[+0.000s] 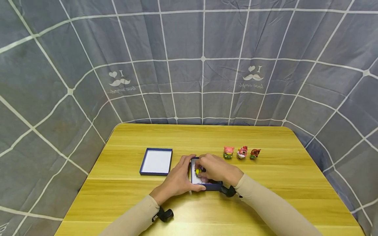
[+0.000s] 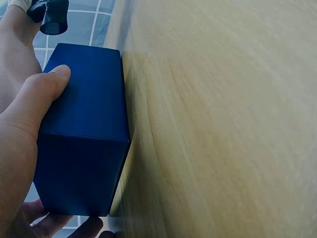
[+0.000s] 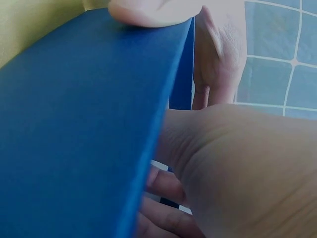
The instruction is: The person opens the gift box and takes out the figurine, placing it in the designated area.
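Your right hand (image 1: 217,168) is the nearer one to the small yellow figure (image 1: 198,171). The figure lies at the left end of that hand, under its bent fingertips, within the outline of the blue box (image 1: 211,187). From your palm, then, it lies to the left, with the white inside of the box around it in the head view. The fingers are drawn in, with little gap left, and appear to pinch the figure; whether it touches the box floor or hangs just above it, you cannot tell.

As for which way it points, its yellow part shows on the left, away from your palm, with a darker part beside your fingers. Too much is covered to settle its long axis or its front.

Your left hand (image 1: 178,178) grips the box across its left side: the thumb presses on the near wall and the fingers reach round toward the far corner, spread as wide as that side. The box stands on the surface (image 1: 271,193) with its open side up and its near wall facing you. Foreshortening hides which of its sides is longer.

Left of the box, well clear of your right hand, the shallow lid (image 1: 156,161) lies with its white inside up. Beyond your right hand, to the right, a pink figure (image 1: 228,152), a red-and-white figure (image 1: 242,152) and a dark red figure (image 1: 255,154) stand in a row, slightly apart.
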{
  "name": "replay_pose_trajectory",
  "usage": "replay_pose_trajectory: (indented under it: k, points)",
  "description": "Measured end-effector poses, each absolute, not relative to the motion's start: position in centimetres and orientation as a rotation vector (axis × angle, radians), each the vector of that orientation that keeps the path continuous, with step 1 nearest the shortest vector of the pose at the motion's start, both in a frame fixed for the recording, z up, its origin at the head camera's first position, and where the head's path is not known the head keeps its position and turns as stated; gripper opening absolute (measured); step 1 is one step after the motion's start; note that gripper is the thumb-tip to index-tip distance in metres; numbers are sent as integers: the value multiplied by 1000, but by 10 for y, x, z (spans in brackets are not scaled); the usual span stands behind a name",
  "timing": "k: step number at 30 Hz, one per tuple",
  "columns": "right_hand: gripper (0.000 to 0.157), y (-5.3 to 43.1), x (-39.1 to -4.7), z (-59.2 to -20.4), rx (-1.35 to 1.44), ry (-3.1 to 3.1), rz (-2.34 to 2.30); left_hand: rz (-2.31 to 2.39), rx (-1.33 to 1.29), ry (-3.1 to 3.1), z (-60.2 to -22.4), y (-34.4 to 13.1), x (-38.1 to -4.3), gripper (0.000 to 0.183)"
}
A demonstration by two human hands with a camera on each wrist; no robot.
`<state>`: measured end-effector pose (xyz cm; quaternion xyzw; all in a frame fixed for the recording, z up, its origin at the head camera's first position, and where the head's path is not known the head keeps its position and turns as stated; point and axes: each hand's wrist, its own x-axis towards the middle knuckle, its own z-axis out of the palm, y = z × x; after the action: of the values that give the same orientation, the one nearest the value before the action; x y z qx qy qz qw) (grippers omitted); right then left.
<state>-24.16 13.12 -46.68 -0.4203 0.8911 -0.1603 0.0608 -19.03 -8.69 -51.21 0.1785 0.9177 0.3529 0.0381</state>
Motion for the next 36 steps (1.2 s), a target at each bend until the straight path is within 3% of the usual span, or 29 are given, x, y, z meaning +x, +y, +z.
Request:
replay_pose_trajectory:
  k: [36]
  points:
    - [21,146,-239,-471,-1191,2720,-801,1086,553,2837,-513,-86,-192,131]
